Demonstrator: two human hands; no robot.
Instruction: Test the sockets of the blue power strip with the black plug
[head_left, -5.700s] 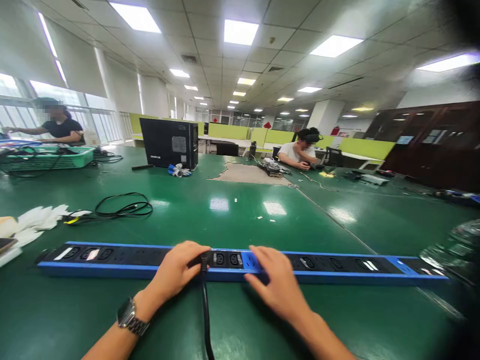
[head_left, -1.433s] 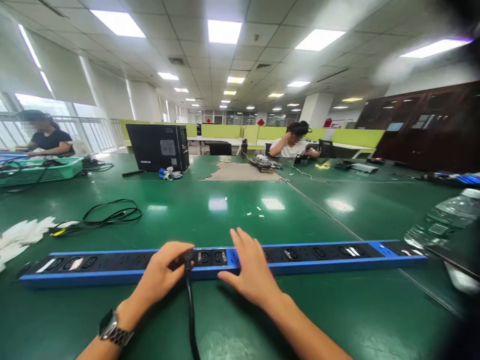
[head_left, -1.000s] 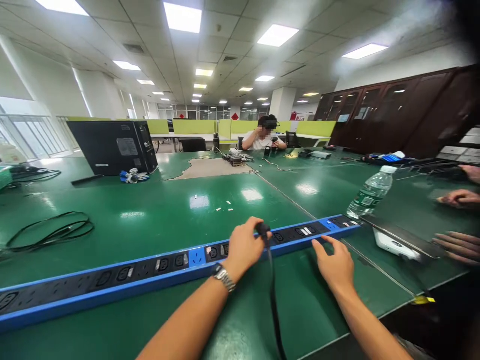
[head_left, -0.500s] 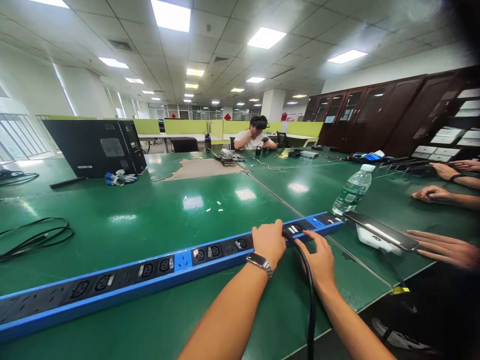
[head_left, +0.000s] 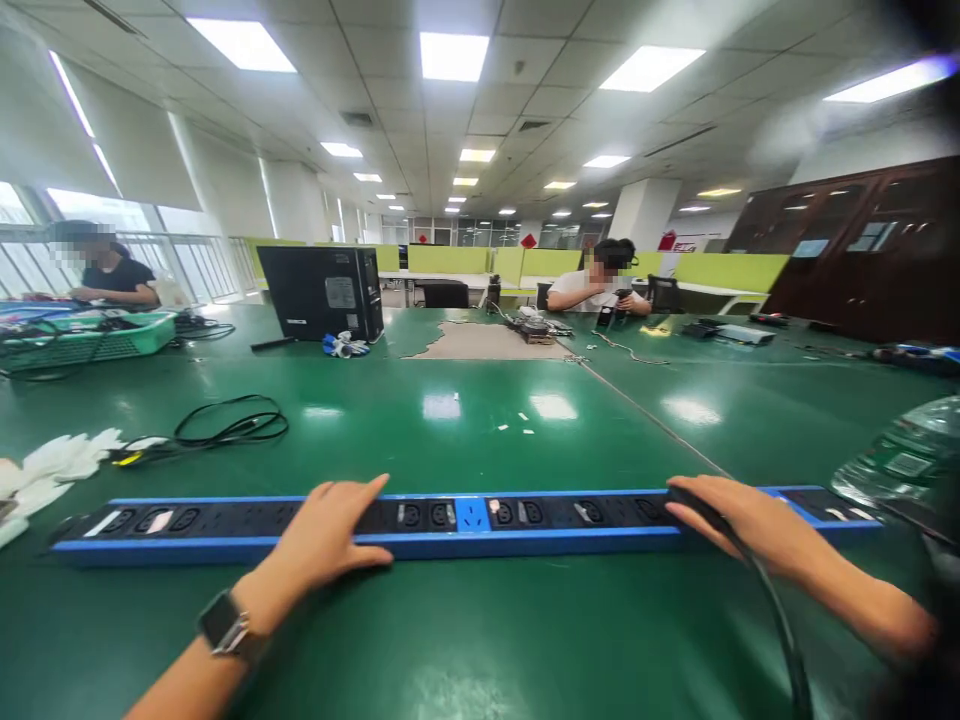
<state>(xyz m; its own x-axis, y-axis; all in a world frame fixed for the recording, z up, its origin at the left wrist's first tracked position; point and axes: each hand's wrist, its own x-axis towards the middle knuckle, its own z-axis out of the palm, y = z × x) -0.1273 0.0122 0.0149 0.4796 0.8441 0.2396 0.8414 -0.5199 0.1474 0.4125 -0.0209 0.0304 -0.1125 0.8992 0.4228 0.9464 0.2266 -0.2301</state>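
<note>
A long blue and black power strip [head_left: 472,545] lies across the green table in front of me. My left hand [head_left: 330,530], with a watch on its wrist, spans the strip's left half, its thumb along the near side and its fingers over the top. Farther right, my right hand [head_left: 739,515] is closed around the end of a black power cable [head_left: 776,620], right over the strip's sockets. The plug is hidden under the hand, so I cannot tell whether it sits in a socket. From there the cable curves down toward the table's near side.
A coiled black cord [head_left: 232,425] and white gloves [head_left: 71,460] lie at left. Behind them are a green basket [head_left: 139,340] and a black computer case [head_left: 319,290]. A water bottle [head_left: 904,455] is at right. Two people sit beyond.
My view has swung left, and the strip now runs level across it. My left hand has moved far left along the strip, away from my right hand, which still holds the cable.
</note>
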